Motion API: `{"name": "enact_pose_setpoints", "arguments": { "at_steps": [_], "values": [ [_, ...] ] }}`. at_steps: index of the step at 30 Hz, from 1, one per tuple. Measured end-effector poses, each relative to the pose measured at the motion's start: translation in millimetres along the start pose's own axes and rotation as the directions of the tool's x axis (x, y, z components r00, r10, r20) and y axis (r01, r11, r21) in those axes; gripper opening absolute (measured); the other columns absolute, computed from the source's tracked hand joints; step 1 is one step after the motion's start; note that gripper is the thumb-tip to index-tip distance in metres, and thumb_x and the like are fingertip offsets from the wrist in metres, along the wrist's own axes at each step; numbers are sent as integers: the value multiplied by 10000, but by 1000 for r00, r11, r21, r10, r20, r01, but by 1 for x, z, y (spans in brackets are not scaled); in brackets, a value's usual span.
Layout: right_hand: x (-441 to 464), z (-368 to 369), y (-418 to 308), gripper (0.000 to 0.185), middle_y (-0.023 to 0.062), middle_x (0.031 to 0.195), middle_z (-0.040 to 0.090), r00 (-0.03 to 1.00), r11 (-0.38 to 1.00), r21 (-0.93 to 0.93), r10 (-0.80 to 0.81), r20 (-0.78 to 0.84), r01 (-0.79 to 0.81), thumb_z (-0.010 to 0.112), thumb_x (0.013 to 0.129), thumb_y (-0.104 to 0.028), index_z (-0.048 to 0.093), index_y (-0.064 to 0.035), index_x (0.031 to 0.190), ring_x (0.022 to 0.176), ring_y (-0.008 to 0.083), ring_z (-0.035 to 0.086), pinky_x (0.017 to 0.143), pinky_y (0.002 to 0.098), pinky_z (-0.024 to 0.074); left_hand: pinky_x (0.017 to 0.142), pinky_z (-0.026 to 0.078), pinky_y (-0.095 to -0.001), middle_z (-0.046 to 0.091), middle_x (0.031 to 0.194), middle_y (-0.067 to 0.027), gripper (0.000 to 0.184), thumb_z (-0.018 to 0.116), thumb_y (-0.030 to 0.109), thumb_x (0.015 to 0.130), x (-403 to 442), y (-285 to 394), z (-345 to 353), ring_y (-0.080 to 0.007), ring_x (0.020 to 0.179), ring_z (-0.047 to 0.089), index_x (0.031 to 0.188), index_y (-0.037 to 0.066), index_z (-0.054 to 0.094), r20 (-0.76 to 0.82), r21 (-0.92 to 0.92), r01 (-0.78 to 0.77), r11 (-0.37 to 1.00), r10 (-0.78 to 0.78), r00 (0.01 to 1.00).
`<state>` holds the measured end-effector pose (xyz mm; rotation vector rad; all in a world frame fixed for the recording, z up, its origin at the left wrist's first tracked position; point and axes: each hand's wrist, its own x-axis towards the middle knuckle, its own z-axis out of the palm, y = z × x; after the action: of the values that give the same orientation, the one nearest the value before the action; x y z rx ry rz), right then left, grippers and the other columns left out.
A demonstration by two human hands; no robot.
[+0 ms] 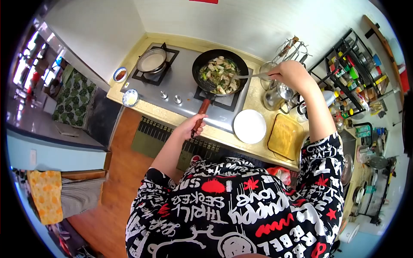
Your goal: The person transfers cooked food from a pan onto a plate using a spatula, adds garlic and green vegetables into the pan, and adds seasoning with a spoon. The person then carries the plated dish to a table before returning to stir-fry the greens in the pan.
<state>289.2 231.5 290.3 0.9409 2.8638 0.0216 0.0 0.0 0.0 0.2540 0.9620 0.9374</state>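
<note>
A black wok (220,72) rests on the right burner of the steel stove, with chopped greens and pale pieces of food (218,73) in it. My left hand (192,126) is wrapped round the wok's reddish-brown handle (202,112). Above the counter on the right, my right hand (294,76) grips a metal spatula (254,76), whose far end is in the food near the wok's right side. The fingertips of my right hand are partly hidden. Just below and right of the stove lies a white plate (250,126), touched by neither hand.
A lidded pot (151,60) sits on the left burner. Small bowls (130,97) stand by the stove's left edge. To the right are a metal jug (272,99), a yellow tray (285,136), a utensil holder and a black rack (344,64) full of bottles.
</note>
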Motion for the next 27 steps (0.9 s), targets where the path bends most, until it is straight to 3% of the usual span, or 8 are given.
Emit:
{"name": "enact_pose_setpoints", "arguments": {
  "at_steps": [4,7,11,13,14,18,25,27],
  "values": [
    [7,23,-12,163,88,880,731,996,999,-44,22,92,-18,611,874,-153,759,-130,941,802,285,695,736,381,554,470,425,-206,542,809,19,354,587,379,952,-13,-6,17,-73,590,531,1198,130,532,-229,66,-42,997,56,972],
    [21,61,-19,201,134,835,716,999,976,-213,42,-22,-46,535,875,-84,727,-59,819,814,308,703,699,394,562,477,443,-207,555,816,6,353,593,389,951,2,-3,30,-80,616,550,1156,108,534,-311,136,-49,989,90,946],
    [26,93,-27,251,178,893,711,984,995,-52,70,-166,-80,502,899,-74,680,-86,1076,837,351,695,708,441,549,579,476,-244,602,935,-52,483,575,502,951,1,-4,34,-122,703,594,1164,73,514,-319,273,-139,952,226,920],
    [14,91,-16,232,168,884,710,962,975,113,209,-175,-191,506,924,-114,677,-98,1079,855,356,690,734,457,535,664,490,-267,614,1017,-77,547,554,548,952,1,2,16,-140,762,607,1199,63,501,-256,329,-136,935,227,940],
    [11,89,-10,231,162,887,712,952,971,159,211,-220,-179,506,946,-167,667,-98,1097,875,351,688,756,463,525,768,483,-295,608,1102,-100,599,529,576,956,2,2,13,-148,828,601,1245,53,488,-398,380,-106,919,266,878],
    [40,128,-20,218,174,889,703,895,933,169,355,-271,-319,526,956,-211,652,-128,1113,837,350,687,734,454,528,764,481,-290,620,1095,-100,602,551,567,950,-10,29,-4,-141,836,596,1250,46,503,-258,514,-16,858,172,951],
    [31,140,-86,196,178,856,691,852,861,249,491,-182,-443,546,950,-215,671,-139,1081,798,361,677,700,468,520,683,479,-275,629,931,-37,419,651,398,940,20,60,-88,-121,769,573,1174,71,537,-163,767,-186,614,466,870],
    [14,117,-100,187,171,834,690,816,838,296,529,-233,-458,561,949,-238,690,-117,1015,795,358,674,704,466,516,703,502,-361,621,914,-85,412,697,330,901,14,78,-99,-222,777,611,1172,64,537,-142,962,-54,268,657,740]
  ]
}}
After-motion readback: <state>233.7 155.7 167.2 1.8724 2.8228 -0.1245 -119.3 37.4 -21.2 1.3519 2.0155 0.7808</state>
